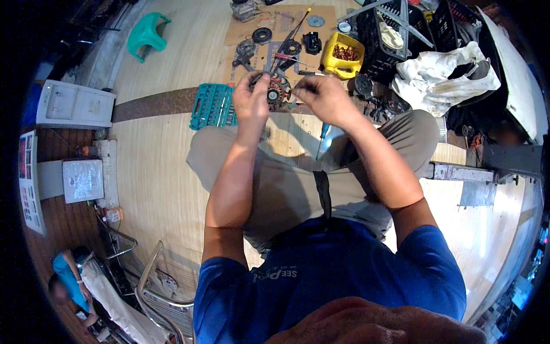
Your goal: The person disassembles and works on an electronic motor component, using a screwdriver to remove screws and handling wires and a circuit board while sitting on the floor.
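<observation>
My left hand (252, 102) is closed, thumb against fingers, around something dark that I cannot make out. Right beside it is a round motor part with copper-coloured windings (276, 96), partly hidden; whether the hand touches it I cannot tell. My right hand (326, 96) is also closed, its fingertips pinched together near the part's right side over something small and unclear. A screwdriver with a blue handle (324, 132) lies between my folded legs. Beyond the hands are a red-handled screwdriver (285, 56) and a long dark rod with a yellow end (293, 37).
Cardboard (243, 28) bears a black ring (262, 36) and other machine parts. At left lies a teal socket set case (211, 106); a green stool (148, 35) stands farther off. Rightward are a yellow container of copper-coloured pieces (333, 64), a black crate (372, 54) and white cloth (441, 77).
</observation>
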`<state>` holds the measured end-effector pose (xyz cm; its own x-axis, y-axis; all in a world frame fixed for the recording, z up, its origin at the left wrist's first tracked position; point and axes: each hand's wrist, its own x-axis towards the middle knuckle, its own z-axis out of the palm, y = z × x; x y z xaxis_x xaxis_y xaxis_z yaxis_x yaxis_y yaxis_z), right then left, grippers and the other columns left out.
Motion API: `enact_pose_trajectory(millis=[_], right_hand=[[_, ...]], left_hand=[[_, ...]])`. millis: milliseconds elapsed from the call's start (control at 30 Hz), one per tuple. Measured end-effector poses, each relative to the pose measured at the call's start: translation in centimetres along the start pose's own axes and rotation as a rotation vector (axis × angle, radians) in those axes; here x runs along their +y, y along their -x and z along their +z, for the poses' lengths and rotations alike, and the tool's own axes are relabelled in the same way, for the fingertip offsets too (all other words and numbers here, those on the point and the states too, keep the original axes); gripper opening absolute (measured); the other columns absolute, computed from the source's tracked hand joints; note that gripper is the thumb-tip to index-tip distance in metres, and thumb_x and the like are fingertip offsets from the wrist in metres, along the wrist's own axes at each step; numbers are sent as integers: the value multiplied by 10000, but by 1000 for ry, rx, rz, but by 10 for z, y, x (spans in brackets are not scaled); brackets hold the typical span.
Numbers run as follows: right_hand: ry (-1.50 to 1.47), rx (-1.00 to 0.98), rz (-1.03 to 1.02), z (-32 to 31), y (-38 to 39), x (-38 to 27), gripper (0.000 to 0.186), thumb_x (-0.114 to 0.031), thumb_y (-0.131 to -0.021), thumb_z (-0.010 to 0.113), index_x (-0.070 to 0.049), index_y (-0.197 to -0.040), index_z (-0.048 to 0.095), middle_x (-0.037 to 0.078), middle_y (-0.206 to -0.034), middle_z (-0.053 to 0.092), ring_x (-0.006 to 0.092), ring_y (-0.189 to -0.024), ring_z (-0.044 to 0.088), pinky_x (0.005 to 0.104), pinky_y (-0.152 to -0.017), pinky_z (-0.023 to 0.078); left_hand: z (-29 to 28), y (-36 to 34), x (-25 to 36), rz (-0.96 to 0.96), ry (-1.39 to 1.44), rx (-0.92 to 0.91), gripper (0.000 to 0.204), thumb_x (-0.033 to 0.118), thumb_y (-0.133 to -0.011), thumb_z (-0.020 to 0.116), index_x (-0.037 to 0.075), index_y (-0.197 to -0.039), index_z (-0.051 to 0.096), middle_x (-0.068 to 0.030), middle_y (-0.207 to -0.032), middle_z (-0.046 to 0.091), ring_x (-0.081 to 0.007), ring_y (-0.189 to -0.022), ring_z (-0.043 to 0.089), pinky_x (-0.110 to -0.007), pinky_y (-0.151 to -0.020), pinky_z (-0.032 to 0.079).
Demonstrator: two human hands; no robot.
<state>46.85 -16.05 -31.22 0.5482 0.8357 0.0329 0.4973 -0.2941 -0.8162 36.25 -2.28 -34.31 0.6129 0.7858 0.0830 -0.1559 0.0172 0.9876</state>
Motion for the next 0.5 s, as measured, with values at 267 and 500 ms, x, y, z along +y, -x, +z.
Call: enact_pose_trajectory(millis=[267,500], right_hand=[[54,-261,2,-9,-1,53,205,-211,-824,653,-73,-971,687,145,-853,675,288,-799,650,372,-731,497],[-240,-116,-181,-46,4,16,216,-216,-867,627,-31,-968,676,111,-832,684,205,-767,639,313,-727,494]], left_hand=[[-6,-6,-8,-209,404,-58,174,108,-883,554,-40,-975,564,-101,-804,639,-166,-685,641,-272,-570,520],[-14,-11,-10,-91,-36,-22,191,118,-866,576,-40,-971,606,-95,-829,652,-120,-643,607,-242,-537,496]])
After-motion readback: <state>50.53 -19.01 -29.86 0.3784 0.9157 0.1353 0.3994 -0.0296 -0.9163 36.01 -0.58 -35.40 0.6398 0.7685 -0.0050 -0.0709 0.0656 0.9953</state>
